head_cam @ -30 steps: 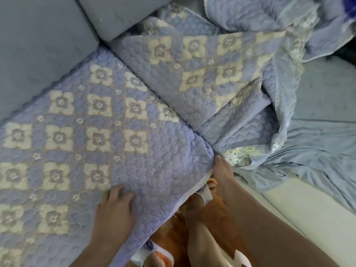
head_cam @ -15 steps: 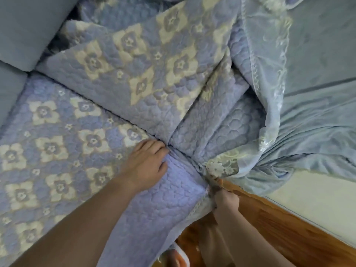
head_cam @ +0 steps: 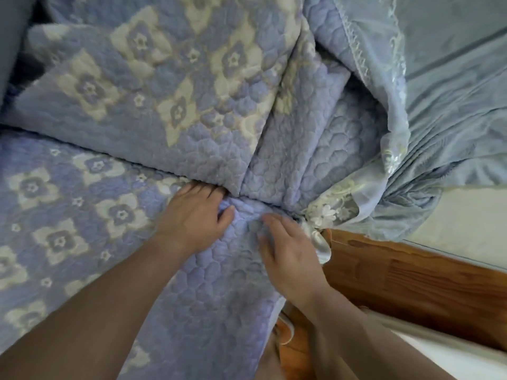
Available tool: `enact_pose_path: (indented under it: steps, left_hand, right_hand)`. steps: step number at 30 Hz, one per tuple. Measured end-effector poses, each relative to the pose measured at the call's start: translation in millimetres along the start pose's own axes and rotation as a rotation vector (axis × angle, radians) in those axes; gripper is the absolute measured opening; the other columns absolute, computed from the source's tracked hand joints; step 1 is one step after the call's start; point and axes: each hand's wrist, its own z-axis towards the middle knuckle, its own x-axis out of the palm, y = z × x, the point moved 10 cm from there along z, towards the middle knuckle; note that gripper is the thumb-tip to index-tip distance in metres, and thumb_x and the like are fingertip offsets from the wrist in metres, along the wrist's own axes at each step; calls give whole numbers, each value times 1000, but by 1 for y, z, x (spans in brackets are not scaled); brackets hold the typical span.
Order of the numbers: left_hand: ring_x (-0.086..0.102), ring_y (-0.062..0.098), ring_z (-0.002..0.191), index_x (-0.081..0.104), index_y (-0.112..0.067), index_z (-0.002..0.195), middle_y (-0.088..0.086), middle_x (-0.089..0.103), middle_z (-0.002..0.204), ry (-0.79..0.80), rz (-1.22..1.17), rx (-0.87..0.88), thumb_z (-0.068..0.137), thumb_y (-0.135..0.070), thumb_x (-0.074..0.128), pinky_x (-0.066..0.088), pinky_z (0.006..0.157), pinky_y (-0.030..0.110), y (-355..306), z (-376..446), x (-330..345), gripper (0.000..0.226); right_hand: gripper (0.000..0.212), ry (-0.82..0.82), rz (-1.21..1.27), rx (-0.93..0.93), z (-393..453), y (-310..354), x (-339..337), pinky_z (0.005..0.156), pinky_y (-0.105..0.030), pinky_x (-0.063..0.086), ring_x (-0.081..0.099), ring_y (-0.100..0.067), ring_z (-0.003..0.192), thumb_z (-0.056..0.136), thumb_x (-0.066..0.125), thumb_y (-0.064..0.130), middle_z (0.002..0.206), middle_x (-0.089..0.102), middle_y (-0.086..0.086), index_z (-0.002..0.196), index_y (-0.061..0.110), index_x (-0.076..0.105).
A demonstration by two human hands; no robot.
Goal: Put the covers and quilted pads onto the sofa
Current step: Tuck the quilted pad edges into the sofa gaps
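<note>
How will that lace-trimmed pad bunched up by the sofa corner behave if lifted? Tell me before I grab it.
The lace-trimmed pad will probably flop and drape, not hold shape: it already lies in deep folds. Its puffy quilting suggests some bulk, so it is likely heavier than a sheet. The thin lace edge looks delicate and may snag near the right hand.

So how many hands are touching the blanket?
2. The left hand presses the flat quilted pad at the seam; the right hand rests on its corner.
</note>
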Motion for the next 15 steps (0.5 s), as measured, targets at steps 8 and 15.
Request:
enact_pose_path:
  steps: [8,15]
  left_hand:
    - [63,29,104,70,-22,93,5,72,101,142,45,-6,89,-64,26,43,93,38,4,14,8,61]
    - [59,23,72,43,-25,59,1,64,67,104,65,64,91,-67,21,36,77,35,-7,5,-6,57]
  right_hand:
    - [51,-25,-133,112,6,-1,26,113,-41,35,42,-26,129,101,46,32,142,47,-8,147,9,41]
    - [60,365,113,491,28,-38,30,94,-44,46,59,-33,110,102,20,58,114,65,-10,120,15,57]
